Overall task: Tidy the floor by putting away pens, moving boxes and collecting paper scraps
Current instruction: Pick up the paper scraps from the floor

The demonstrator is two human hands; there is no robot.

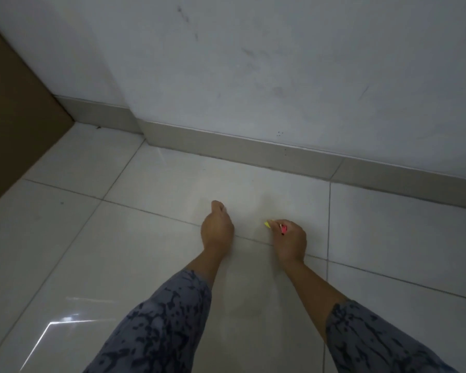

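Head view. We take the skirting board (253,150) along the wall (280,63) as our landmark. Our right hand (289,239) is curled closed on the near side of the skirting board, low over the floor (92,238), gripping small paper scraps: a yellow scrap (267,224) protrudes at the fingertips and a pink-red scrap (283,229) shows above the knuckles. Our left hand (217,227) sits just beside it, fingers bunched together at the floor; we cannot tell whether it pinches anything.

Risks, as we judge them:
- The yellow scrap is held only at its edge. Opening the right hand to take another piece could release it.
- The tiles look glossy; thin paper may lie flat and resist a pinch.
- The light is dim, so pale scraps on pale tile could be missed.

Clearance: the strip of floor between our hands and the skirting board is bare. A brown cardboard box (16,117) stands at the far left end of the skirting board, well apart from both hands. No pens are visible here.
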